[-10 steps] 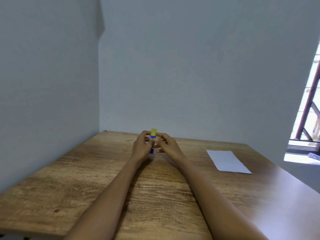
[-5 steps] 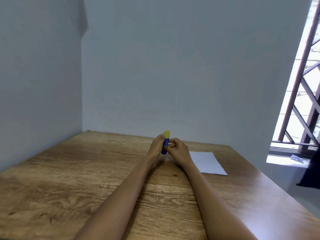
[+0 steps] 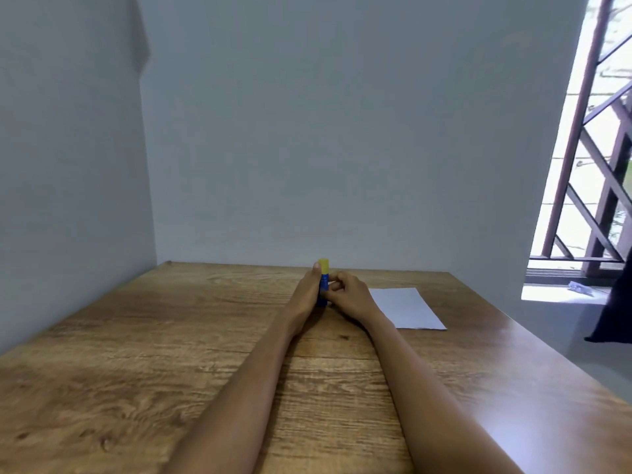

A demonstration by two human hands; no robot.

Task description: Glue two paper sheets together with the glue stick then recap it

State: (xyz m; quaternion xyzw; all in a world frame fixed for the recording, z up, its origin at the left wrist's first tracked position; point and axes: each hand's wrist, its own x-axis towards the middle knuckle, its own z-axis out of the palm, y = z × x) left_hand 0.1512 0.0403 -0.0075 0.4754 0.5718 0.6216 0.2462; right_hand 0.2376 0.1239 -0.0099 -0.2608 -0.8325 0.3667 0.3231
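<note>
A blue glue stick (image 3: pixel 323 285) with a yellow cap stands upright on the wooden table (image 3: pixel 171 354), far from me near the back wall. My left hand (image 3: pixel 307 289) wraps its left side, thumb up against the cap. My right hand (image 3: pixel 349 294) pinches the blue body from the right. The cap sits on the stick. A white paper sheet (image 3: pixel 407 307) lies flat just right of my right hand; I cannot tell whether it is one sheet or two stacked.
Grey walls close off the table at the back and left. The table's right edge (image 3: pixel 547 350) drops to a grey floor. A barred window (image 3: pixel 595 148) and a dark cloth (image 3: pixel 615 309) are at the far right.
The view has swung left to right, so hands and paper sit differently in frame. Both hands stay on the upright glue stick; the left thumb now rests higher, against the cap.
</note>
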